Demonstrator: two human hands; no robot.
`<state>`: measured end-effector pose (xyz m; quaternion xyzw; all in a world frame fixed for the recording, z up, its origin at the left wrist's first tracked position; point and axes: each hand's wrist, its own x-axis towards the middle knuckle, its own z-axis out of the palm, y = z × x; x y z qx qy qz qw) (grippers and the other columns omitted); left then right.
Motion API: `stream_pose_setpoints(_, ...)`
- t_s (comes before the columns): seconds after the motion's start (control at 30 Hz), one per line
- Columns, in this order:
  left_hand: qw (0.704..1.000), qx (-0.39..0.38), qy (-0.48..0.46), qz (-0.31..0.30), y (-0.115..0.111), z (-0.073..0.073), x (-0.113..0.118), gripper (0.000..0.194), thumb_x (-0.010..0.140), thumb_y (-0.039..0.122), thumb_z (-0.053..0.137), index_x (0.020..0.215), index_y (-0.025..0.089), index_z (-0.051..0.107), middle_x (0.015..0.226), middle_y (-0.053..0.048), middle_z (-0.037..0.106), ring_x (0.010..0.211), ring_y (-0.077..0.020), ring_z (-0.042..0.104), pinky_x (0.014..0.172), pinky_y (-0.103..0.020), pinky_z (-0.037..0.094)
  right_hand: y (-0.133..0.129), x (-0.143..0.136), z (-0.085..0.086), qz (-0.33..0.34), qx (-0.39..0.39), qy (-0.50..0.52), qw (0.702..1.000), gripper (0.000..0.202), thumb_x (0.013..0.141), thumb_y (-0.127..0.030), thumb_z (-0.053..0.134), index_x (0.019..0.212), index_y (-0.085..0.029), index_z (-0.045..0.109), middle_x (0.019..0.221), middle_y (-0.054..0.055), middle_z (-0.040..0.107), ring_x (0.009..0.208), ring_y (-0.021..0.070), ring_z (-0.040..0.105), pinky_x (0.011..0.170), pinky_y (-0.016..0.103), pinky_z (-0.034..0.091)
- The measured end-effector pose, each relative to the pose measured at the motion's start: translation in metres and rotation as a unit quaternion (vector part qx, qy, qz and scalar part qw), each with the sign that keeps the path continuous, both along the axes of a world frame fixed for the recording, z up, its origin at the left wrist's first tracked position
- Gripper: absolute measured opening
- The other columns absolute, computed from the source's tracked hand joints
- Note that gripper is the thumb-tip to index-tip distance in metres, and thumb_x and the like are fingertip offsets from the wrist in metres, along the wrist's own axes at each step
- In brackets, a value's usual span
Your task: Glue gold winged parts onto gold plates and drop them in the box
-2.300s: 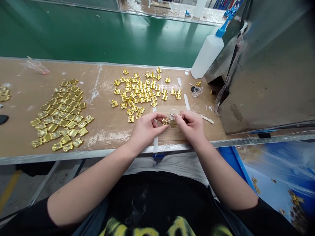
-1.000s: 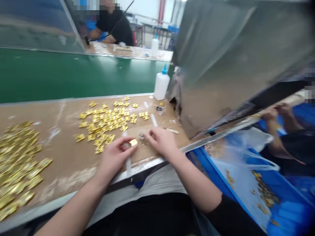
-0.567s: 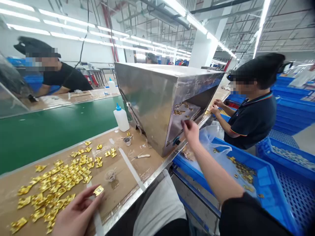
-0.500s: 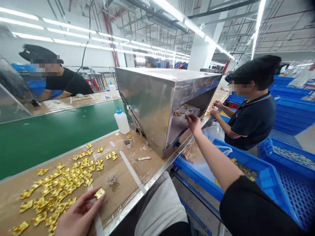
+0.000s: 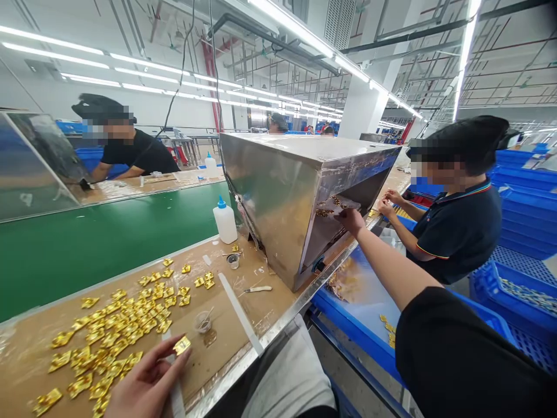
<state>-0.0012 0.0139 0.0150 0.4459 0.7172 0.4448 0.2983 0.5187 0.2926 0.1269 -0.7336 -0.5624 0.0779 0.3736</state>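
My left hand point(image 5: 145, 374) pinches a small gold metal piece point(image 5: 182, 345) between thumb and fingertips, low over the brown worktop. To its left, many similar gold pieces point(image 5: 126, 319) lie spread in a loose pile. My right hand point(image 5: 350, 220) reaches into the open front of a metal box-shaped hood point(image 5: 270, 203). Its fingers are bent together beside small dark-gold parts point(image 5: 324, 213) on a whitish sheet or tray inside; what they grip, if anything, is hidden.
A small cup point(image 5: 203, 322) with a stick, a white-handled tool point(image 5: 258, 289) and a blue-capped bottle point(image 5: 225, 222) stand or lie on the worktop. Behind runs a green belt point(image 5: 174, 226). Blue crates point(image 5: 361, 325) are at right, beside a co-worker point(image 5: 456, 215). Another person sits across the belt.
The view has shifted, so the scene sits further right and slightly lower. My right hand is still at the hood opening, its fingers now bent in closer. The left hand keeps its gold piece.
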Motion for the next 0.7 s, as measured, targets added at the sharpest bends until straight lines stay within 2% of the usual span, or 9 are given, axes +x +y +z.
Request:
stream_pose_setpoints(0.1, 0.999, -0.01, -0.029, 0.006, -0.003, -0.008, -0.005, 0.091, 0.062, 0.087, 0.078, 0.124, 0.02, 0.075, 0.078, -0.001, 0.072, 0.078, -0.0273, 0.07, 0.07, -0.033, 0.054, -0.041, -0.019, -0.007, 0.029, 0.083, 0.037, 0.995, 0.041, 0.093, -0.052, 0.074, 0.083, -0.012, 0.068, 0.08, 0.008, 0.073, 0.076, 0.0204, 0.068, 0.072, 0.033, 0.054)
stream_pose_setpoints(0.17, 0.999, -0.005, -0.03, 0.025, -0.007, -0.009, -0.005, 0.089, 0.063, 0.086, 0.079, 0.124, 0.022, 0.076, 0.08, -0.001, 0.073, 0.077, -0.0264, 0.069, 0.07, -0.032, 0.054, -0.084, -0.041, -0.019, 0.063, 0.127, 0.065, 0.988, 0.048, 0.089, -0.061, 0.072, 0.079, -0.014, 0.067, 0.072, 0.008, 0.072, 0.065, 0.02, 0.065, 0.063, 0.032, 0.052)
stream_pose_setpoints(0.23, 0.999, 0.003, -0.042, 0.023, -0.012, -0.004, -0.001, 0.085, 0.065, 0.084, 0.079, 0.125, 0.023, 0.076, 0.079, -0.001, 0.072, 0.073, -0.0241, 0.067, 0.067, -0.031, 0.054, -0.132, -0.071, -0.033, 0.107, 0.161, 0.086, 0.977, 0.049, 0.084, -0.065, 0.075, 0.077, -0.017, 0.067, 0.075, 0.007, 0.074, 0.067, 0.021, 0.068, 0.063, 0.033, 0.054)
stream_pose_setpoints(0.27, 0.999, 0.01, -0.051, 0.014, -0.016, 0.001, 0.003, 0.081, 0.067, 0.081, 0.08, 0.125, 0.024, 0.076, 0.078, -0.001, 0.072, 0.071, -0.0228, 0.066, 0.065, -0.03, 0.053, -0.155, -0.088, -0.04, 0.151, 0.182, 0.1, 0.967, 0.046, 0.083, -0.063, 0.078, 0.074, -0.019, 0.067, 0.078, 0.007, 0.075, 0.072, 0.0215, 0.07, 0.067, 0.033, 0.056)
stream_pose_setpoints(0.3, 0.998, 0.02, -0.061, 0.002, -0.02, 0.008, 0.008, 0.078, 0.069, 0.077, 0.082, 0.125, 0.024, 0.076, 0.077, 0.0, 0.071, 0.069, -0.0216, 0.064, 0.064, -0.029, 0.053, -0.177, -0.107, -0.046, 0.222, 0.232, 0.133, 0.938, 0.039, 0.084, -0.054, 0.082, 0.074, -0.019, 0.069, 0.079, 0.007, 0.076, 0.074, 0.0224, 0.072, 0.068, 0.034, 0.057)
stream_pose_setpoints(0.37, 0.996, 0.048, -0.071, -0.029, -0.029, 0.024, 0.019, 0.068, 0.073, 0.068, 0.085, 0.122, 0.022, 0.077, 0.072, 0.0, 0.069, 0.065, -0.0195, 0.062, 0.062, -0.027, 0.052, -0.211, -0.145, -0.054, 0.321, 0.268, 0.183, 0.89, 0.023, 0.088, -0.039, 0.084, 0.079, -0.021, 0.073, 0.082, 0.007, 0.077, 0.076, 0.0217, 0.073, 0.071, 0.035, 0.058)
stream_pose_setpoints(0.43, 0.993, 0.07, -0.069, -0.072, -0.037, 0.04, 0.03, 0.057, 0.078, 0.06, 0.085, 0.12, 0.022, 0.078, 0.07, 0.0, 0.069, 0.061, -0.0182, 0.062, 0.058, -0.027, 0.051, -0.233, -0.18, -0.057, 0.395, 0.269, 0.219, 0.851, 0.014, 0.089, -0.034, 0.084, 0.086, -0.022, 0.077, 0.086, 0.007, 0.078, 0.078, 0.0217, 0.073, 0.072, 0.035, 0.059)
stream_pose_setpoints(0.53, 0.985, 0.093, -0.076, -0.122, -0.048, 0.057, 0.039, 0.041, 0.088, 0.045, 0.08, 0.122, 0.021, 0.078, 0.069, 0.0, 0.069, 0.057, -0.016, 0.063, 0.058, -0.027, 0.052, -0.248, -0.221, -0.057, 0.477, 0.237, 0.251, 0.808, 0.013, 0.092, -0.033, 0.083, 0.099, -0.024, 0.079, 0.093, 0.008, 0.078, 0.084, 0.0227, 0.074, 0.076, 0.037, 0.06)
stream_pose_setpoints(0.7, 0.976, 0.134, -0.108, -0.133, -0.065, 0.066, 0.038, 0.035, 0.09, 0.033, 0.079, 0.123, 0.021, 0.078, 0.082, -0.004, 0.077, 0.052, -0.0125, 0.064, 0.055, -0.025, 0.054, -0.26, -0.259, -0.056, 0.561, 0.172, 0.248, 0.77, 0.018, 0.098, -0.021, 0.073, 0.115, -0.026, 0.077, 0.103, 0.009, 0.077, 0.095, 0.0228, 0.074, 0.082, 0.037, 0.06)
